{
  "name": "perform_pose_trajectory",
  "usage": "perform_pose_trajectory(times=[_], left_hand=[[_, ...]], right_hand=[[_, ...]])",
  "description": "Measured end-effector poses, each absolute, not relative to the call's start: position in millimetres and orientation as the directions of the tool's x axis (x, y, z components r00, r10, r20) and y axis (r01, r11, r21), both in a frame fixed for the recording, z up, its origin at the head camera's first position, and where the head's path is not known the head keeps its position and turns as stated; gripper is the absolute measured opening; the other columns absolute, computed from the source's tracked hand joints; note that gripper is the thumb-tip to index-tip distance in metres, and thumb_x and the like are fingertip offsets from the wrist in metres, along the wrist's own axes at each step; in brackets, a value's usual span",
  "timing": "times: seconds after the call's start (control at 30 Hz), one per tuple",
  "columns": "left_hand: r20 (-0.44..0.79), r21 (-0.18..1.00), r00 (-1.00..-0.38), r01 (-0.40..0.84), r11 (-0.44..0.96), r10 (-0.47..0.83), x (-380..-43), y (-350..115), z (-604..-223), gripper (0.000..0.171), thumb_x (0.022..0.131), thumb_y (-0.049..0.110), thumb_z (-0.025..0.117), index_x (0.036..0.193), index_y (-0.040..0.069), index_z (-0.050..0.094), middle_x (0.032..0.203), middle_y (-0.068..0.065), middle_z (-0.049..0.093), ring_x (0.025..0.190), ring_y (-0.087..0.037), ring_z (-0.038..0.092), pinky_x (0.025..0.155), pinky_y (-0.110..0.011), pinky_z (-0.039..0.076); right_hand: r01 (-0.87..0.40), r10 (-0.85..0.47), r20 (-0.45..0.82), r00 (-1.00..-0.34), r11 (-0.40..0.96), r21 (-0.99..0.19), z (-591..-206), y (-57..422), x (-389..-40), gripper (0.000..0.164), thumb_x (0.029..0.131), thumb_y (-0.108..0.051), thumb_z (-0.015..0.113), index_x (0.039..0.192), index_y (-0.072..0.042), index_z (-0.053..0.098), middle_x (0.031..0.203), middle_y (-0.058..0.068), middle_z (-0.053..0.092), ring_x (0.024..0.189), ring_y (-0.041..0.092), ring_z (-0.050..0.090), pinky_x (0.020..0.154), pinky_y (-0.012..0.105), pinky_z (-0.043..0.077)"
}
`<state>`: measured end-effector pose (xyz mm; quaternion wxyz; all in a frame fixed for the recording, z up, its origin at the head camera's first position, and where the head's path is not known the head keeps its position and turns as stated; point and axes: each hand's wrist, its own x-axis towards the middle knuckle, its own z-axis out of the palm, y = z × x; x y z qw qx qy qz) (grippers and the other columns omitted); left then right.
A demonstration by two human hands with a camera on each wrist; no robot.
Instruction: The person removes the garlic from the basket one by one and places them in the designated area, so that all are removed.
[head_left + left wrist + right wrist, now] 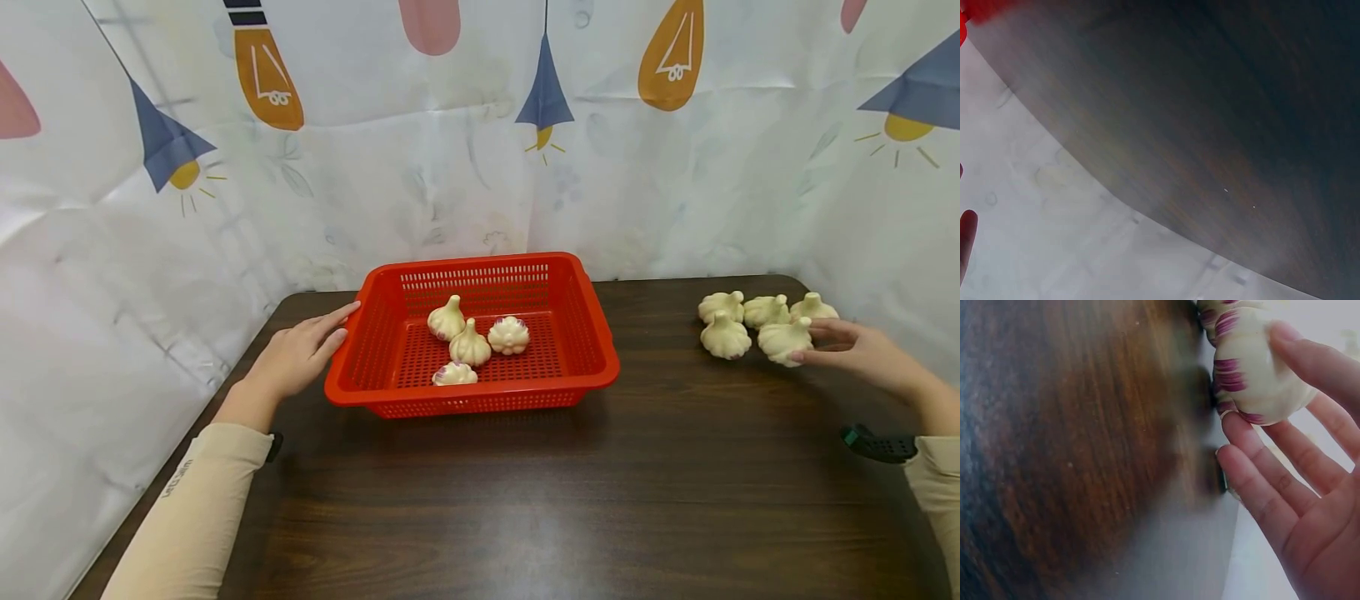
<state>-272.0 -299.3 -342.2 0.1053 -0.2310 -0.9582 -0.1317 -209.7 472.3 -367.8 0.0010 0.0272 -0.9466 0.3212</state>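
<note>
At the table's right end my right hand [862, 354] has its thumb and fingers around a garlic bulb [784, 340]. In the right wrist view the thumb presses one side of that bulb [1260, 369], which shows purple streaks, and fingertips meet its other side. Several more garlic bulbs [725, 336] sit close beside it. My left hand [296, 354], fingers extended, rests at the left rim of a red plastic basket [480, 388]. Inside the basket lie several garlic bulbs [470, 343], some stem up and some tipped over.
The dark wooden table [510, 500] extends in front of the basket and between it and the bulbs at right. A white patterned curtain [465, 192] hangs along the table's back and sides.
</note>
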Motion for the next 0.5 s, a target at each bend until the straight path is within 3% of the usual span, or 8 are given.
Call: perform_pose_trajectory(times=[0.03, 0.13, 0.2, 0.27, 0.4, 0.47, 0.5], left_hand=[[0.263, 0.203, -0.871, 0.471, 0.858, 0.415, -272.0, -299.3, -342.3, 0.056, 0.111, 0.041, 0.038, 0.162, 0.019, 0.035, 0.148, -0.026, 0.050, 0.128, -0.047, 0.052, 0.099, -0.068, 0.042], [0.263, 0.202, -0.870, 0.471, 0.858, 0.416, -272.1, -299.4, -342.4, 0.056, 0.111, 0.040, 0.038, 0.162, 0.018, 0.035, 0.148, -0.026, 0.050, 0.129, -0.047, 0.051, 0.099, -0.068, 0.042], [0.261, 0.201, -0.870, 0.472, 0.858, 0.418, -272.3, -299.3, -342.3, 0.056, 0.111, 0.040, 0.038, 0.162, 0.018, 0.035, 0.148, -0.026, 0.050, 0.129, -0.047, 0.051, 0.100, -0.068, 0.042], [0.260, 0.200, -0.870, 0.474, 0.858, 0.420, -272.4, -299.3, -342.4, 0.056, 0.111, 0.040, 0.038, 0.162, 0.018, 0.035, 0.149, -0.027, 0.050, 0.129, -0.047, 0.051, 0.099, -0.068, 0.042], [0.264, 0.199, -0.868, 0.476, 0.857, 0.421, -272.4, -299.8, -343.0, 0.055, 0.111, 0.040, 0.038, 0.162, 0.018, 0.035, 0.148, -0.027, 0.050, 0.129, -0.047, 0.051, 0.099, -0.068, 0.042], [0.267, 0.198, -0.867, 0.477, 0.856, 0.421, -272.5, -299.9, -343.0, 0.055, 0.111, 0.040, 0.038, 0.161, 0.018, 0.035, 0.148, -0.027, 0.051, 0.128, -0.047, 0.051, 0.099, -0.068, 0.043], [0.267, 0.198, -0.867, 0.476, 0.857, 0.420, -272.5, -300.0, -343.0, 0.055, 0.111, 0.040, 0.038, 0.161, 0.018, 0.035, 0.148, -0.026, 0.051, 0.128, -0.047, 0.051, 0.099, -0.068, 0.042]], right_hand=[[-0.052, -0.053, 0.017, -0.998, 0.787, -0.615, -369.0, 472.6, -209.9, 0.078, 0.096, -0.026, 0.074, 0.149, 0.017, 0.034, 0.121, -0.012, 0.062, 0.092, -0.025, 0.038, 0.069, 0.012, 0.041], [-0.053, -0.055, 0.016, -0.998, 0.781, -0.623, -372.1, 473.1, -211.1, 0.077, 0.096, -0.024, 0.074, 0.148, 0.018, 0.035, 0.121, -0.009, 0.063, 0.091, -0.027, 0.039, 0.069, 0.010, 0.041], [-0.049, -0.063, 0.000, -0.998, 0.781, -0.623, -372.9, 473.4, -212.1, 0.078, 0.097, -0.023, 0.073, 0.149, 0.019, 0.033, 0.132, 0.020, 0.061, 0.092, -0.027, 0.037, 0.069, 0.009, 0.041], [-0.043, -0.071, -0.021, -0.997, 0.785, -0.618, -373.2, 473.7, -213.3, 0.078, 0.099, -0.024, 0.071, 0.150, 0.019, 0.030, 0.140, 0.044, 0.043, 0.092, -0.027, 0.035, 0.069, 0.010, 0.040], [-0.038, -0.073, -0.032, -0.997, 0.792, -0.610, -373.8, 473.6, -215.5, 0.076, 0.099, -0.024, 0.070, 0.149, 0.019, 0.031, 0.141, 0.046, 0.041, 0.093, -0.026, 0.034, 0.070, 0.009, 0.040], [-0.035, -0.076, -0.042, -0.996, 0.793, -0.608, -373.8, 473.3, -216.4, 0.076, 0.100, -0.024, 0.069, 0.149, 0.019, 0.030, 0.142, 0.046, 0.040, 0.101, -0.012, 0.051, 0.070, 0.010, 0.040], [-0.034, -0.078, -0.046, -0.996, 0.794, -0.607, -373.8, 473.4, -216.8, 0.076, 0.100, -0.025, 0.069, 0.149, 0.019, 0.031, 0.142, 0.046, 0.040, 0.103, -0.009, 0.051, 0.070, 0.010, 0.040]])
